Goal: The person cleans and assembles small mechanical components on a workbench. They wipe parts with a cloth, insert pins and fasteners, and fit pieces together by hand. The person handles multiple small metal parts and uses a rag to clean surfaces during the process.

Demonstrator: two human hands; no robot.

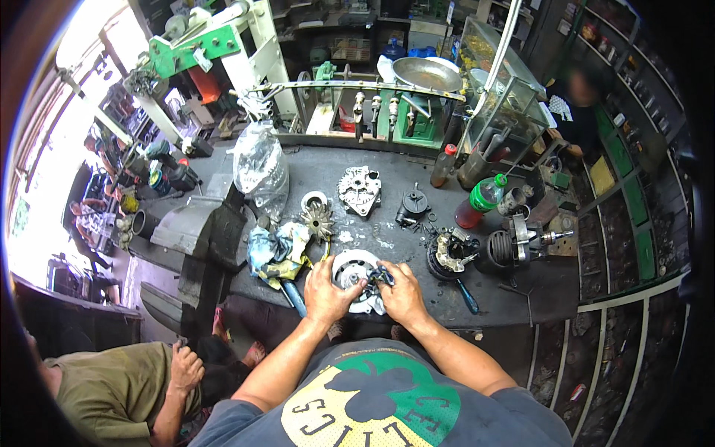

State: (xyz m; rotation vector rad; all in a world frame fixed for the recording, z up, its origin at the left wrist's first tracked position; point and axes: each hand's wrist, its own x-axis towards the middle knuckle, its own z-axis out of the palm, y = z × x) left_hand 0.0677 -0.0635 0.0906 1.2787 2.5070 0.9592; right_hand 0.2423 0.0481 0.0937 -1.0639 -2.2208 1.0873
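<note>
A round, pale metal alternator end housing (348, 262) sits at the front edge of the bench, right before me. My left hand (328, 292) is closed on its left rim, the thumb reaching across the face. In my right hand (403, 296) is a bunched dark blue rag (381, 276), pressed against the housing's right side. The fingers partly hide the housing's lower part. Beyond it lie a finned rotor (319, 218) and a second alternator housing (360, 191). A round black part (414, 205) lies to their right, with small rings near it.
A bench vise (205, 232) stands at left, beside a clear plastic bag (261, 170) and crumpled yellow-blue cloths (277, 252). At right are a dismantled coil part (451, 257), a screwdriver (468, 297) and a bottle of red liquid (480, 203). One person sits lower left; another stands far right.
</note>
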